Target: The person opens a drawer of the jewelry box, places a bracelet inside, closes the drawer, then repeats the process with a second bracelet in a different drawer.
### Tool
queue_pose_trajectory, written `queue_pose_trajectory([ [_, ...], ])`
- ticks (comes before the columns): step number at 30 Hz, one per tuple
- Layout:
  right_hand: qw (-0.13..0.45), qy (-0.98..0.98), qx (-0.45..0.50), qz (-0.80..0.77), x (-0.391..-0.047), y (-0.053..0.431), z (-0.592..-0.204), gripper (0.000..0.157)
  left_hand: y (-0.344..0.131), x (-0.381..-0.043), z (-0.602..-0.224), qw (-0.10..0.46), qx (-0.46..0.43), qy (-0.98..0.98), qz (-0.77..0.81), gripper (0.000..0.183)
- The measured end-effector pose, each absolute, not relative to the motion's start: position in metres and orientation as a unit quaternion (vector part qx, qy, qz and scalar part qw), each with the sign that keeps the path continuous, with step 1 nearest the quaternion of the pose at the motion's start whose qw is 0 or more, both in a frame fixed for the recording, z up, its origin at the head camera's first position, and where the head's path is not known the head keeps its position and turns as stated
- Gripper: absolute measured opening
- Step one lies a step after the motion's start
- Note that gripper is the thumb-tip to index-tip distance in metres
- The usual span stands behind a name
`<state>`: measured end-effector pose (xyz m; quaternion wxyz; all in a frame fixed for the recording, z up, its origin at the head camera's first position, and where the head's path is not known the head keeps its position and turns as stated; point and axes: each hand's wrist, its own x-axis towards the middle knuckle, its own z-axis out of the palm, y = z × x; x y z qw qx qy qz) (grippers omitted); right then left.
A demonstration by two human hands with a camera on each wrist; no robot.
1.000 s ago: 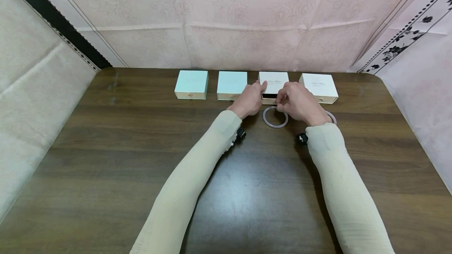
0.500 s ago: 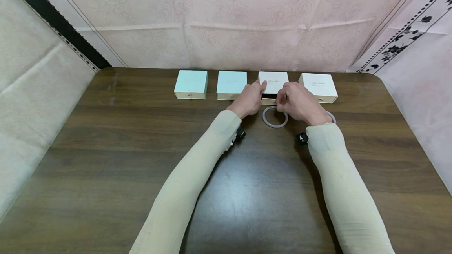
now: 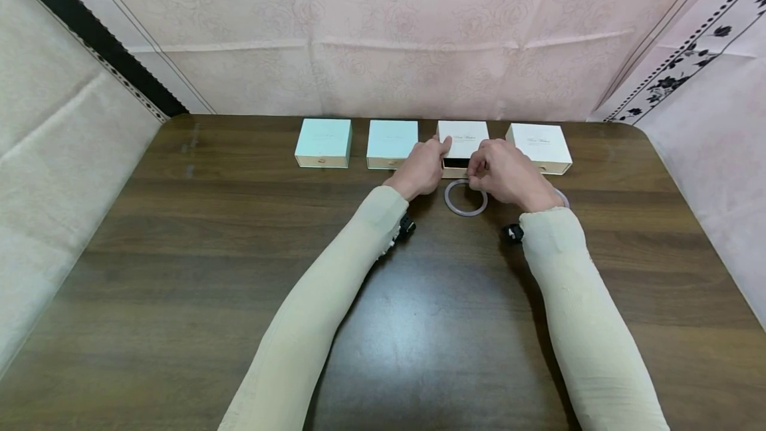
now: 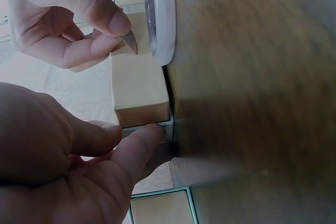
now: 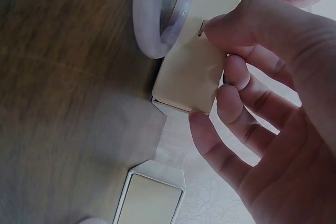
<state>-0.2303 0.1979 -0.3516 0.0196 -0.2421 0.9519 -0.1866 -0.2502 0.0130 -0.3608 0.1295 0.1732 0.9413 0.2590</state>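
The third box from the left, a white drawer box (image 3: pixel 462 132), has its cream drawer (image 4: pixel 139 85) slid partly out, with a dark gap showing below the lid. My left hand (image 3: pixel 421 168) grips the box's outer sleeve at its left front corner. Between thumb and forefinger, my right hand (image 3: pixel 509 175) pinches the small pull tab (image 4: pixel 129 43) on the drawer front, its other fingers beside the drawer. Right in front of the drawer a pale lilac bangle (image 3: pixel 467 214) lies on the table. What the drawer holds is hidden.
Two mint boxes, one at far left (image 3: pixel 324 142) and one beside my left hand (image 3: pixel 391 142), stand in the row with a white box (image 3: pixel 540 145) at right. Another lilac bangle (image 3: pixel 563 199) is partly hidden behind my right wrist. Patterned cloth (image 3: pixel 383 52) hangs behind the wooden table (image 3: pixel 395 324).
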Motion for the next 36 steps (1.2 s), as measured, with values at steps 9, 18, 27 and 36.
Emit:
queue_pose_trajectory([
  [9, 0.021, 0.951, -0.244, -0.186, -0.2304, 0.198, -0.351, 0.007, 0.0116, -0.25, -0.3606, 0.126, 0.173, 0.94, 0.267, 0.057],
  [18, 0.025, 0.952, -0.24, -0.187, -0.2294, 0.1991, -0.3522, 0.006, 0.0118, -0.2494, -0.3613, 0.125, 0.179, 0.94, 0.262, 0.056],
  [27, 0.032, 0.952, -0.238, -0.19, -0.2281, 0.2002, -0.3502, 0.005, 0.0122, -0.2497, -0.3622, 0.087, 0.205, 0.943, 0.248, 0.053],
  [36, 0.044, 0.95, -0.241, -0.191, -0.2273, 0.1999, -0.3483, 0.008, 0.0125, -0.2496, -0.362, 0.107, 0.185, 0.943, 0.254, 0.055],
])
